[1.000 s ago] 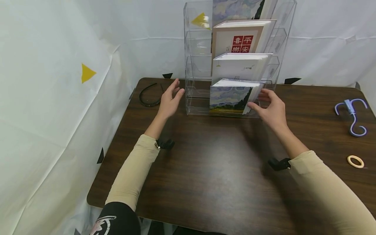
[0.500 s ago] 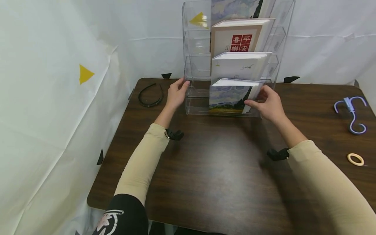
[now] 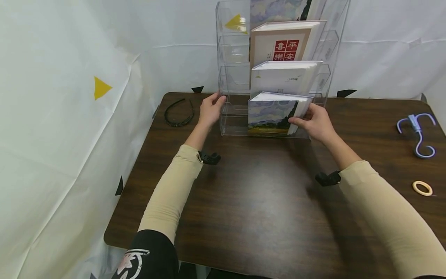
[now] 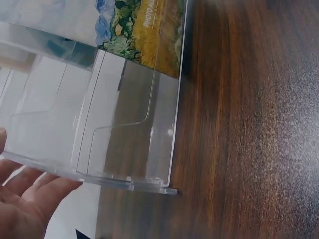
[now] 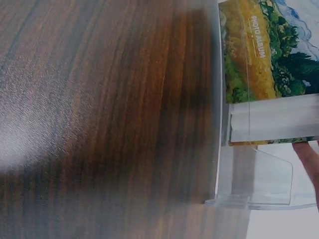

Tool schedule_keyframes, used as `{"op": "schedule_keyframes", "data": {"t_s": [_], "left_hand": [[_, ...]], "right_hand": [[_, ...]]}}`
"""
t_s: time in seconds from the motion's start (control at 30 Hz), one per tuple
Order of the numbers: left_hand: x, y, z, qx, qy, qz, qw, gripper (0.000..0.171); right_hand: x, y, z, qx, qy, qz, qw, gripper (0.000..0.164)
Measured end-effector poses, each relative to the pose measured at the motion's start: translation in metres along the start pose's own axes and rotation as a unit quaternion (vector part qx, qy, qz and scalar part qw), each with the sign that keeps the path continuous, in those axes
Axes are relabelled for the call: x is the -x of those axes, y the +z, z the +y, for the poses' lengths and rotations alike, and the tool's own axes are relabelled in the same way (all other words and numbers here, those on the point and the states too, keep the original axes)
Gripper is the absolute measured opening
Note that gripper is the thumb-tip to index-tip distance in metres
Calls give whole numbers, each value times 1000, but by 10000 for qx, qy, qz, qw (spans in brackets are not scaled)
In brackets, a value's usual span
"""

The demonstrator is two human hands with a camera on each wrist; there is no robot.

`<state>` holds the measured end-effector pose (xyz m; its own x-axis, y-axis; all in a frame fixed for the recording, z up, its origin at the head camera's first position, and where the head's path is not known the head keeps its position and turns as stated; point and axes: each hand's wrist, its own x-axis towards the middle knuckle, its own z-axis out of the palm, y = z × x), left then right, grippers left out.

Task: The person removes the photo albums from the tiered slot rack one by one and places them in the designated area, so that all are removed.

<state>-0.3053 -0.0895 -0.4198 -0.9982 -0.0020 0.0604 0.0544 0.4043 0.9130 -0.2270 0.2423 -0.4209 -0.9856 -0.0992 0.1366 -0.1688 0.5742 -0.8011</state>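
Observation:
A clear plastic display rack stands at the back of the table, with books in stepped tiers. In the lowest tier sits a photo album with a painted landscape cover; its lettering shows on the photo album in the right wrist view. My left hand holds the rack's left side panel, thumb on one face and fingers behind it. With my right hand I grip the album's right end, thumb at the front cover's edge and a finger against the back cover.
Higher tiers hold a white book and a beige-bordered book with red squares. A black headband lies left of the rack. On the right are a lilac double hook and a wooden ring. White sheeting surrounds the table.
My left hand has moved right and closed on the rack's side panel. My right hand has shifted slightly left onto the album's end. The album and rack stay in place.

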Motion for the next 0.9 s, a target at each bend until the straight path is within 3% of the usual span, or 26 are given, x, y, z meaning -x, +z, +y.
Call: {"op": "schedule_keyframes", "data": {"t_s": [0.27, 0.43, 0.6, 0.67, 0.73, 0.8, 0.9], "left_hand": [[-2, -7, -6, 1129, -384, -776, 9898, 53], [-2, -8, -5, 1251, -385, -829, 9879, 52], [-1, -9, -6, 1352, -341, -765, 9873, 51], [-1, -9, -6, 1268, -332, -731, 9887, 51], [-1, -10, -7, 1223, -353, -738, 9891, 51], [-1, -11, -7, 1179, -414, -741, 9894, 52], [-1, -12, -7, 1216, -514, -753, 9884, 52]], "right_hand": [[4, 2, -11, -119, -495, 315, 9982, 40], [15, -9, -22, -317, -749, 673, 9944, 41], [36, -38, -28, -1158, -1011, 1359, 9787, 34], [48, -53, -29, -2028, -1098, 1592, 9599, 31], [60, -69, -28, -3243, -1121, 1734, 9232, 27], [71, -85, -23, -4274, -1141, 1885, 8768, 26], [84, -108, -8, -4935, -829, 2141, 8389, 28]]}}
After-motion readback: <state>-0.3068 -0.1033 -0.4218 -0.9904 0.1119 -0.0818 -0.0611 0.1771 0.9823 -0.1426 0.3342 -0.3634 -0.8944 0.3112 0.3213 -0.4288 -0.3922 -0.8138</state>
